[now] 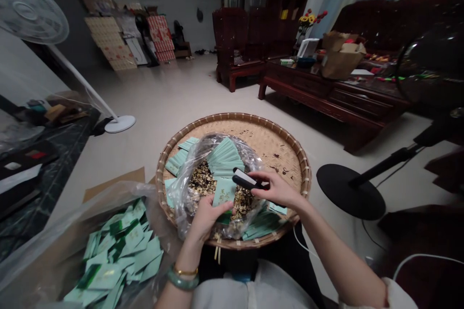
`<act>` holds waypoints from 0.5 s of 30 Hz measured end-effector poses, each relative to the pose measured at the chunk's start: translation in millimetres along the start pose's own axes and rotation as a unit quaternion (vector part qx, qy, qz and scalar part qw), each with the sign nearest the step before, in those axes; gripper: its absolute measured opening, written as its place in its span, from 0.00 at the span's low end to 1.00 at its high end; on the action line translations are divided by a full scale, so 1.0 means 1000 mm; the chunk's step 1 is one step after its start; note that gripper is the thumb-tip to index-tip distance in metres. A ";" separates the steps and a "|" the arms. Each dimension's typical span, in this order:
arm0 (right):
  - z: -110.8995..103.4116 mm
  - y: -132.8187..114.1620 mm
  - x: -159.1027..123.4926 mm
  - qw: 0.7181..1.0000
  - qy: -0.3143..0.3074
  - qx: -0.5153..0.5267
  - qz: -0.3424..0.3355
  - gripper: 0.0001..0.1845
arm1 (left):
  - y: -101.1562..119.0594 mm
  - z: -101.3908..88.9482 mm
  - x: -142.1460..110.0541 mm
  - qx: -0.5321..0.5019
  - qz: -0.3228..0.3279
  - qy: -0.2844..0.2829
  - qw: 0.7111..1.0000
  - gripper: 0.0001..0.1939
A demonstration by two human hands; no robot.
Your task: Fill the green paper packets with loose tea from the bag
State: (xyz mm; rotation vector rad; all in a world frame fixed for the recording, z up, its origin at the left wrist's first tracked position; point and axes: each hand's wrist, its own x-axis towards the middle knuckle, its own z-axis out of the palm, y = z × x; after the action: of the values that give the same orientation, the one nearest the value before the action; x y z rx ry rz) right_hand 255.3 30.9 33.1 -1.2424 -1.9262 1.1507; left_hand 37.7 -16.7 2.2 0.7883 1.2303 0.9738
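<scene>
My left hand (pixel 207 216) is closed on a pale green sachet (pixel 224 192) with gold print, thumb across its lower front. In my right hand (pixel 277 188) is a small black-and-white flat iron (pixel 248 179), its jaws slightly parted beside the sachet's upper right edge. Beneath both hands lies a clear plastic bag (pixel 186 164) with loose dried tea mix (pixel 202 178), dark and yellowish. A fanned stack of green sachets (pixel 225 157) rests on the mix. The bag sits in a round woven bamboo tray (pixel 306 169); more sachets (pixel 264 224) lie along the tray's near side.
At the lower left, a large plastic bag (pixel 155 207) holds a heap of green sachets (pixel 126 251). A white standing fan (pixel 121 124) is at left, a black fan base (pixel 350 190) at right. A dark wooden table (pixel 326 91) bears a paper bag (pixel 342 58).
</scene>
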 end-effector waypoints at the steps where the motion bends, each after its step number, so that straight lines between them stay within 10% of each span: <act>1: 0.002 -0.005 0.003 1.000 -0.017 0.007 -0.004 0.24 | -0.001 0.001 0.000 0.013 -0.002 -0.003 1.000 0.20; 15: 0.020 -0.019 0.022 0.996 -0.038 -0.063 -0.047 0.14 | -0.004 0.001 0.000 -0.014 -0.014 -0.035 0.999 0.23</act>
State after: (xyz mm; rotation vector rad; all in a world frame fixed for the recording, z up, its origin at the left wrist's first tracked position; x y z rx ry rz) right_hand 222.4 40.5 40.5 -1.1737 -2.1186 1.0552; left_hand 39.4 -18.1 -1.3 0.7752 1.1617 0.9303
